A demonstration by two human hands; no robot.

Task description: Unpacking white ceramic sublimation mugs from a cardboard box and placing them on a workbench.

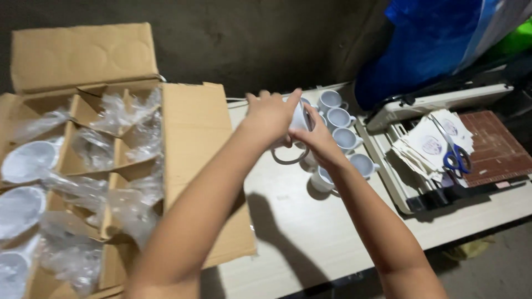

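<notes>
A white mug is up in the air over the pale table, held on its side with its handle hanging down. The left hand wraps around its top. The right hand grips it from the other side. More white mugs stand just behind. A cardboard box with plastic bags sits to the left. Blue scissors lie on papers.

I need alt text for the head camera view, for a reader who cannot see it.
Two bare hands, the left hand and right hand, hold a white mug above a pale table. More white mugs stand just behind it, and an open cardboard box with plastic-wrapped mugs lies to the left.
</notes>
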